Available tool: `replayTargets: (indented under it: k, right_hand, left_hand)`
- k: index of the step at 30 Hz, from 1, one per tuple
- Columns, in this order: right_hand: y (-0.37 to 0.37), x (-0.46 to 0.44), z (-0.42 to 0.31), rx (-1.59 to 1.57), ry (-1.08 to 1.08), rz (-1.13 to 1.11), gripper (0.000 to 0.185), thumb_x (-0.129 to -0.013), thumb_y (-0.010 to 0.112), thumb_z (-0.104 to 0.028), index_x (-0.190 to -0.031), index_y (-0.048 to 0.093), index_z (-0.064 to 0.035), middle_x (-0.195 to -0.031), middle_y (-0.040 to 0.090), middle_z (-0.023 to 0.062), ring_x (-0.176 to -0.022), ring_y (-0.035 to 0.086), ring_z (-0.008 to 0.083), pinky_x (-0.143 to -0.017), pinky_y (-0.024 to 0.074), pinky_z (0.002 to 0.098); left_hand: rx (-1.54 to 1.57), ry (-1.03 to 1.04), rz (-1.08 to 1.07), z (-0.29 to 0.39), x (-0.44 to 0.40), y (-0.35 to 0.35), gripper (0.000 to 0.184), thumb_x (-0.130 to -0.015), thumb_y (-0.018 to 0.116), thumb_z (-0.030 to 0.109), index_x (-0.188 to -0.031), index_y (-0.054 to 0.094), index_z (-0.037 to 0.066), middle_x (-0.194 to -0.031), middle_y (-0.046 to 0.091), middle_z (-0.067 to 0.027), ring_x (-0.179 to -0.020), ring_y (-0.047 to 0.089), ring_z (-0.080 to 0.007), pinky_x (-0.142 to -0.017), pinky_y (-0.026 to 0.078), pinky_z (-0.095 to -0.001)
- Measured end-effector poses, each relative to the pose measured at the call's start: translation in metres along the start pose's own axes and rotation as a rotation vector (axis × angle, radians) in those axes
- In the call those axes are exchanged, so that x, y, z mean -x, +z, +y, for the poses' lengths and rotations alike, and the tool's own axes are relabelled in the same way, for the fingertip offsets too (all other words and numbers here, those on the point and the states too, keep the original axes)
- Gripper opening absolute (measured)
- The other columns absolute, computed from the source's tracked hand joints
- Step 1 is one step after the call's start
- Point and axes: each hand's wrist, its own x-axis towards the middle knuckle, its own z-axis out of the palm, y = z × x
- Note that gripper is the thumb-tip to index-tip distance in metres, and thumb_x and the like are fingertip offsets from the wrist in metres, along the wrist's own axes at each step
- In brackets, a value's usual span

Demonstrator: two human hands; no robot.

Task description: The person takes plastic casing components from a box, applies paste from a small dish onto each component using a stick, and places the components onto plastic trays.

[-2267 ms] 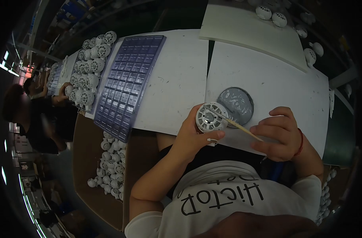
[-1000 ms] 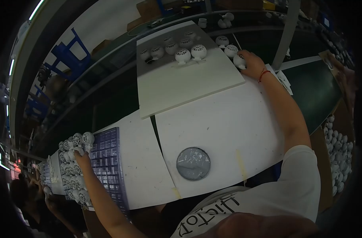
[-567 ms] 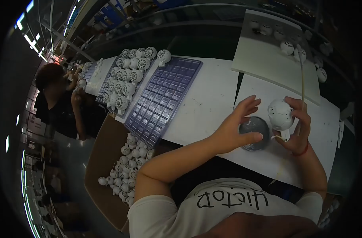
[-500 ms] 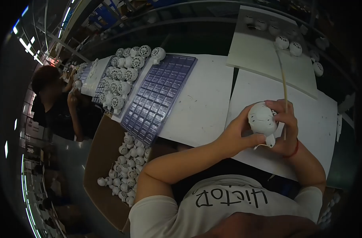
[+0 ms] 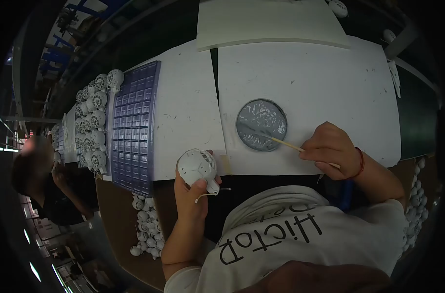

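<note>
A round white plastic housing (image 5: 197, 166) with slots and a short neck rests in my left hand (image 5: 189, 194), its fingers wrapped round it and the thumb near the neck. A thin short wire end hangs from that neck. Between the fingers of my right hand (image 5: 332, 152) is a thin yellowish stick (image 5: 288, 144). The stick's far tip reaches into a round shallow dish (image 5: 261, 145) of glossy grey paste on the white table sheet. A fine detail of the tip is lost in the paste.
To the left lies a purple gridded tray (image 5: 134, 122), with rows of white housings (image 5: 98, 118) beyond it. Cardboard boxes of housings stand below on the left (image 5: 120, 229) and at the right. A pale board (image 5: 271, 24) lies behind the dish. A co-worker (image 5: 42, 180) sits far left.
The hands have parted: my left hand carried the housing left, while my right hand brought the stick down to the dish. The view has turned, and the dish now shows.
</note>
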Motion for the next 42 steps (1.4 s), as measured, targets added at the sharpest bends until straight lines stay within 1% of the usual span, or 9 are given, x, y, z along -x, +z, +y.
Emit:
replayTargets:
  k: [5,13,18,22,25,28,30,33,42]
  right_hand:
    - [-0.002,0.004,0.005,-0.048,0.054,-0.005,0.021,-0.076,0.055,-0.004,-0.095,0.065,-0.0042,-0.091,0.064,0.0094,-0.072,0.056,0.0213,-0.066,0.0410,0.0333]
    - [0.002,0.006,0.008,-0.246,0.180,0.102,0.019,-0.081,0.050,-0.003,-0.092,0.065,-0.0026,-0.082,0.066,0.0099,-0.069,0.059,0.0203,-0.067,0.0458,0.0305]
    - [0.008,-0.002,0.007,-0.729,0.680,0.292,0.029,-0.094,0.039,-0.012,-0.089,0.062,0.0046,-0.081,0.066,0.0133,-0.074,0.062,0.0174,-0.072,0.0490,0.0287]
    - [0.007,-0.003,0.012,-0.831,0.762,0.338,0.034,-0.097,0.037,-0.016,-0.089,0.061,0.0061,-0.080,0.066,0.0142,-0.076,0.063,0.0181,-0.074,0.0493,0.0289]
    - [0.009,-0.001,0.006,-0.792,0.727,0.391,0.033,-0.096,0.037,-0.016,-0.089,0.061,0.0054,-0.081,0.066,0.0147,-0.078,0.063,0.0190,-0.075,0.0490,0.0290]
    - [0.007,0.001,0.004,-0.561,0.501,0.391,0.026,-0.093,0.041,-0.013,-0.090,0.062,0.0028,-0.088,0.066,0.0149,-0.081,0.062,0.0199,-0.076,0.0470,0.0307]
    - [-0.002,-0.004,0.001,0.028,0.130,0.200,0.018,-0.087,0.047,-0.009,-0.093,0.064,-0.0040,-0.095,0.065,0.0125,-0.084,0.060,0.0197,-0.080,0.0427,0.0341]
    - [0.002,-0.011,-0.011,0.311,-0.131,0.120,0.017,-0.081,0.055,-0.010,-0.095,0.065,-0.0120,-0.100,0.064,0.0076,-0.086,0.058,0.0178,-0.085,0.0380,0.0372]
    - [0.026,-0.027,-0.018,0.289,-0.272,0.119,0.013,-0.077,0.065,-0.016,-0.090,0.067,-0.0178,-0.104,0.065,-0.0005,-0.094,0.058,0.0143,-0.088,0.0357,0.0377]
  left_hand:
    - [0.081,-0.084,-0.106,-0.009,0.008,0.016,0.074,-0.068,0.075,0.024,-0.126,0.037,-0.002,-0.127,0.046,-0.0261,-0.081,0.062,-0.0234,-0.066,0.054,-0.0320]
    - [0.120,-0.192,-0.160,-0.017,0.009,0.026,0.073,-0.069,0.074,0.021,-0.127,0.035,-0.001,-0.131,0.043,-0.0255,-0.083,0.062,-0.0234,-0.069,0.054,-0.0333]
    - [0.118,-0.235,-0.181,-0.019,0.009,0.032,0.072,-0.069,0.072,0.016,-0.128,0.035,0.001,-0.128,0.046,-0.0219,-0.084,0.062,-0.0230,-0.072,0.054,-0.0339]
    - [0.015,-0.207,-0.130,-0.014,0.011,0.027,0.072,-0.066,0.072,0.007,-0.128,0.036,0.002,-0.115,0.051,-0.0156,-0.088,0.061,-0.0220,-0.074,0.054,-0.0336]
    - [-0.155,-0.081,-0.095,-0.011,0.008,0.026,0.074,-0.064,0.074,0.002,-0.128,0.036,0.003,-0.112,0.052,-0.0135,-0.093,0.060,-0.0215,-0.076,0.053,-0.0323]
    - [-0.449,0.092,-0.102,-0.005,-0.001,0.026,0.076,-0.063,0.078,0.004,-0.127,0.038,0.003,-0.111,0.052,-0.0130,-0.097,0.058,-0.0210,-0.078,0.053,-0.0309]
    - [-0.613,0.157,-0.096,0.001,-0.008,0.028,0.077,-0.062,0.081,0.006,-0.127,0.039,0.003,-0.111,0.052,-0.0128,-0.099,0.058,-0.0209,-0.080,0.052,-0.0306]
    - [-0.735,0.196,-0.098,0.007,-0.020,0.031,0.076,-0.062,0.083,0.013,-0.125,0.042,0.004,-0.110,0.052,-0.0123,-0.099,0.058,-0.0201,-0.081,0.051,-0.0310]
    - [-0.917,0.243,-0.151,0.018,-0.029,0.045,0.075,-0.060,0.084,0.021,-0.124,0.046,0.007,-0.106,0.053,-0.0131,-0.096,0.059,-0.0257,-0.078,0.050,-0.0338]
